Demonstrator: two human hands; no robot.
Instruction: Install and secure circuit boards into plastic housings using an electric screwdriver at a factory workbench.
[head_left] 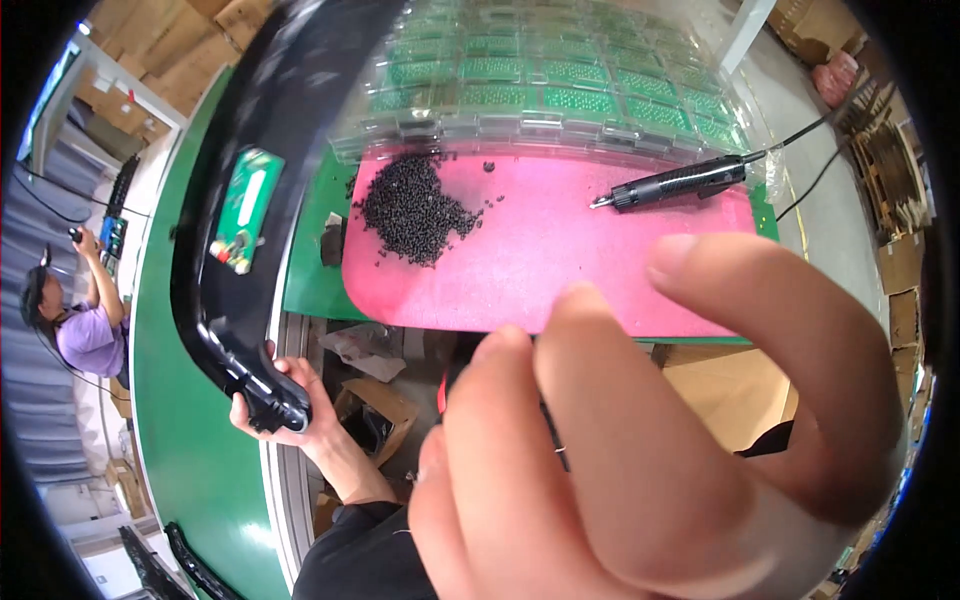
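Note:
My left hand (310, 395) is closed around the lower end of a long, curved, glossy black plastic housing (215, 335). Its upper part reaches to the top edge of the view and is blurred there. A small green circuit board (250, 205) with a white strip lies against the housing. Close to the camera, my right hand (640, 450) is raised, large and partly blurred. Its fingers are bent, with a gap between the thumb and the fingers and nothing seen in it. Beyond it, a black electric screwdriver (680, 187) lies on a pink mat (560, 260).
Many small black screws (415, 210) are heaped on the mat's left. Clear plastic trays (560, 85) with green inside stand behind it. A green work surface (200, 450) runs along the left, with a person in purple (90, 335) beyond. Cardboard boxes (375, 420) sit below.

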